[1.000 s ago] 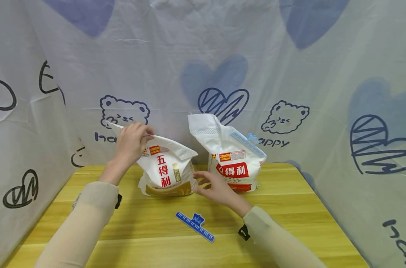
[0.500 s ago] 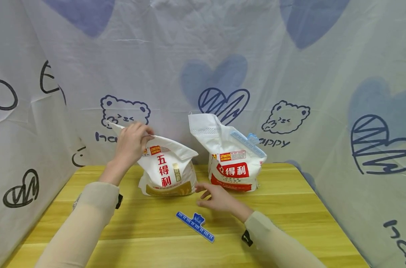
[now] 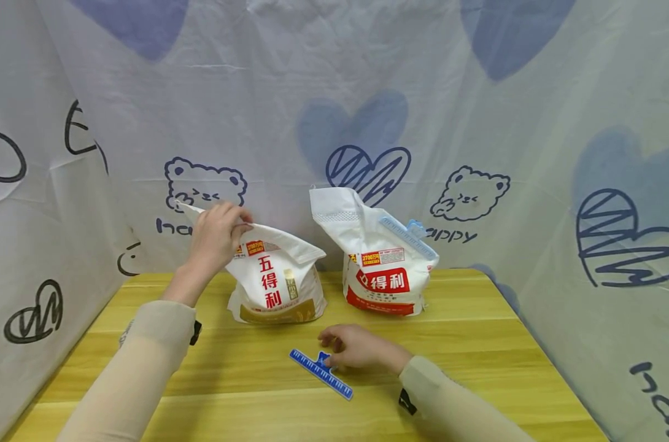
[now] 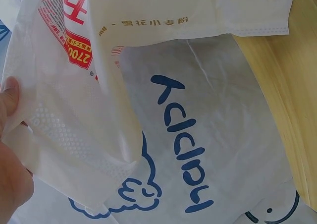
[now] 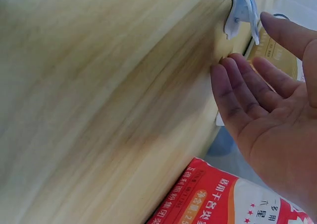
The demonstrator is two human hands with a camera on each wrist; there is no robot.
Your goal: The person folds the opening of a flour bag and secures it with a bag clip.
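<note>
At the left a white flour bag (image 3: 279, 276) with red lettering and a gold band stands on the table. Its folded top is pinched by my left hand (image 3: 215, 236); the left wrist view shows thumb and fingers of that hand (image 4: 15, 169) at the bag's white edge. A dark blue clip (image 3: 312, 366) with a piano-key pattern lies flat in front of the bag. My right hand (image 3: 356, 348) is beside its handle, the thumb overlapping it. In the right wrist view the loosely bent fingers (image 5: 247, 90) stand apart from the clip (image 5: 240, 13).
A second flour bag (image 3: 386, 282) with a red label stands to the right, its top folded and held by a light blue clip (image 3: 406, 238). The wooden table (image 3: 257, 411) ends against a printed curtain (image 3: 279, 123) behind the bags.
My right hand has left the lower right side of the left bag and come forward and down to the dark blue clip. The left hand keeps its hold on the bag.
</note>
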